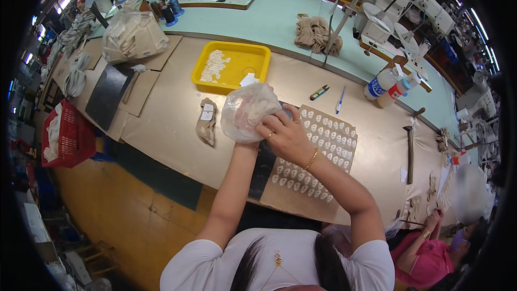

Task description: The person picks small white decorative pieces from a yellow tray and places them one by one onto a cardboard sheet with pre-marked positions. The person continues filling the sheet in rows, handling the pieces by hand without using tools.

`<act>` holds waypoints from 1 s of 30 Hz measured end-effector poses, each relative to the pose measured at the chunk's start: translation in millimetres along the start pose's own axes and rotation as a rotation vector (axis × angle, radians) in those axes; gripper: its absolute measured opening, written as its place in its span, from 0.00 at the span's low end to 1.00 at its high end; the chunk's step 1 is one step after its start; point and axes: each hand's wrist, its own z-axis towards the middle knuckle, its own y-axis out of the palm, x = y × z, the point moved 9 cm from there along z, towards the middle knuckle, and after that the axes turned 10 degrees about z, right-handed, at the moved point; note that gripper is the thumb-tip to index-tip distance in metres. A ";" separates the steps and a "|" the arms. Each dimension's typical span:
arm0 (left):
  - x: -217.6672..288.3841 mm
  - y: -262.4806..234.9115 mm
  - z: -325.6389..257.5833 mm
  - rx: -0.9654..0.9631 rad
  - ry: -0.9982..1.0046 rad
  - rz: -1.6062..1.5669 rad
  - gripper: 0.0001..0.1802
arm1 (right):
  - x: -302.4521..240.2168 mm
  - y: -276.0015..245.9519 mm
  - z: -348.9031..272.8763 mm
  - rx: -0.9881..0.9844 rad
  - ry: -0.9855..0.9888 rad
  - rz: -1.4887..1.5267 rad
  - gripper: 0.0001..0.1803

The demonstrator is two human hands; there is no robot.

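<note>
A cloudy clear plastic bag [240,98] is held up over the near part of the table, in front of the yellow tray [257,54]. My left hand [249,114] shows only as a pinkish shape through the plastic, and its fingers are too blurred to make out. From the right, my right hand [284,136] pinches the bag's edge, with the fingers bent. Small whitish pieces [215,66] lie in the tray beside a white paper slip. Under my right forearm is a brown board [318,196] with rows of small white tear-shaped pieces.
A tied beige fabric bundle [206,124] lies left of my hands. Thread snips [319,92], a pen [341,99], bottles [379,83] and a hammer [411,153] lie or stand rightward. A red basket [75,134] is at left. Another person [425,253] works at lower right.
</note>
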 end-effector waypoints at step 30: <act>-75.2 32.0 -42.0 0.147 -0.589 -0.530 0.14 | 96.3 -41.8 -135.8 0.895 0.977 1.855 0.17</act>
